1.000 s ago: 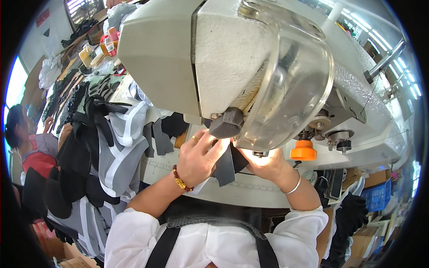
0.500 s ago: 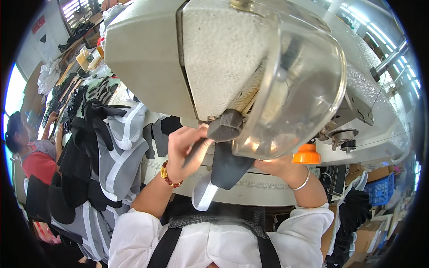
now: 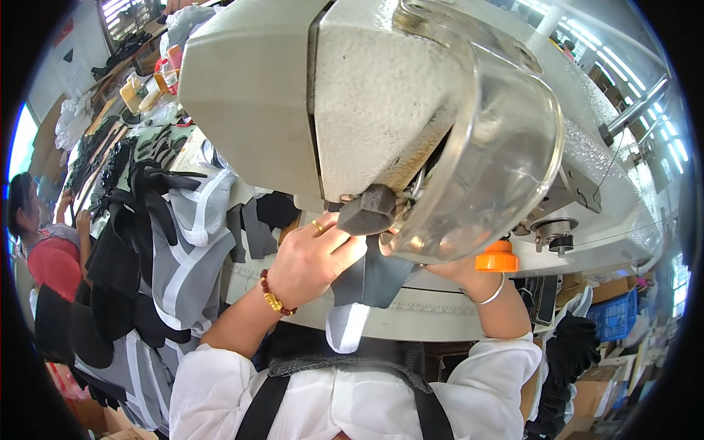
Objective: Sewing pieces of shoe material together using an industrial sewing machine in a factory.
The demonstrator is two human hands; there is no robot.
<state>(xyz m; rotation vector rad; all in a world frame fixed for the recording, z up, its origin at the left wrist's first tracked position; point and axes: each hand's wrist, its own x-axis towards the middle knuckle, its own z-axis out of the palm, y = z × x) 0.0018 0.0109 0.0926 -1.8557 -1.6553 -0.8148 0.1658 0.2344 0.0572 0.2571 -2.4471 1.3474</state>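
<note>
A dark grey fabric piece [image 3: 378, 275] lies under the head of a white sewing machine [image 3: 381, 88], a white-and-grey tab [image 3: 347, 326] hanging from its near end over the bed edge. My left hand [image 3: 314, 257], with a ring and a beaded bracelet, is closed with bent fingers at the fabric's left edge, beside a dark foam block [image 3: 368, 210] on the machine head. That block hides its fingertips and the needle area. My right hand [image 3: 456, 271] is at the fabric's right side; the clear guard [image 3: 506, 154] and an orange knob [image 3: 497, 257] cover most of its fingers.
Grey and black fabric pieces with white bands [image 3: 180, 271] are heaped at my left. Dark scraps [image 3: 253, 231] lie behind my left hand. Another person [image 3: 51, 249] works at a far-left table. At right are a blue crate [image 3: 614, 315] and black fabric [image 3: 568, 359].
My left hand has turned palm down and come right, onto the fabric's edge; the dark strip in it is no longer visible. The fabric has shifted slightly. My right hand stays near the same spot.
</note>
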